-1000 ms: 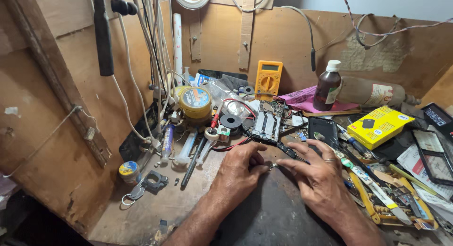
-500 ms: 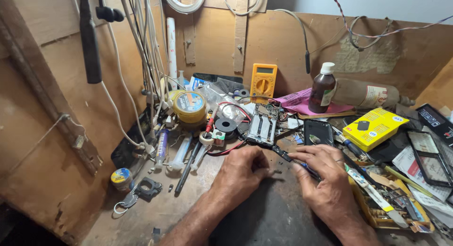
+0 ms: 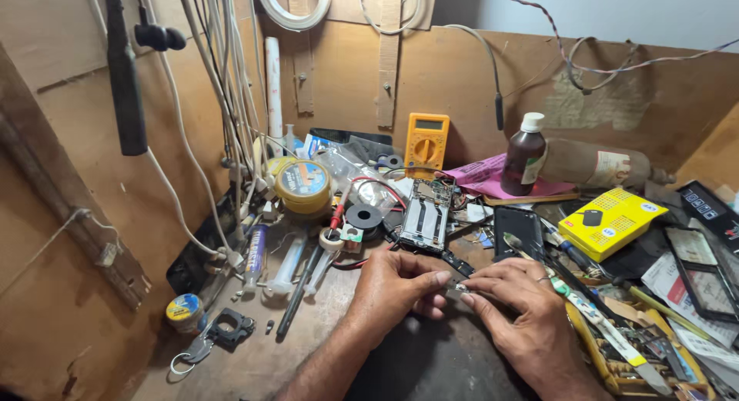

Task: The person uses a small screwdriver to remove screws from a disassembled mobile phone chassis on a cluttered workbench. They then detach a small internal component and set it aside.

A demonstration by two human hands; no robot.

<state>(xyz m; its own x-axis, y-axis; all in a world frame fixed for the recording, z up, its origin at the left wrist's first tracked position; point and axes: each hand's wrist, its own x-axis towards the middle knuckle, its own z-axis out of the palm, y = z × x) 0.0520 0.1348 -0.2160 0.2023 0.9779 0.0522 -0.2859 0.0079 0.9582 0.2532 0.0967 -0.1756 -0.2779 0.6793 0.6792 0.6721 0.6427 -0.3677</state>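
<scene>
Both hands low over the worktop, fingertips meeting. Left hand and right hand each with grip pinched on one small metal part — too tiny to identify, held between the two thumbs and forefingers, just above the dark mat. Just beyond the grip, an opened phone lying flat with its insides showing. Farther behind that, a yellow multimeter against the back wall. To the right of the right grip, a yellow box — and a brown bottle upright behind it.
</scene>
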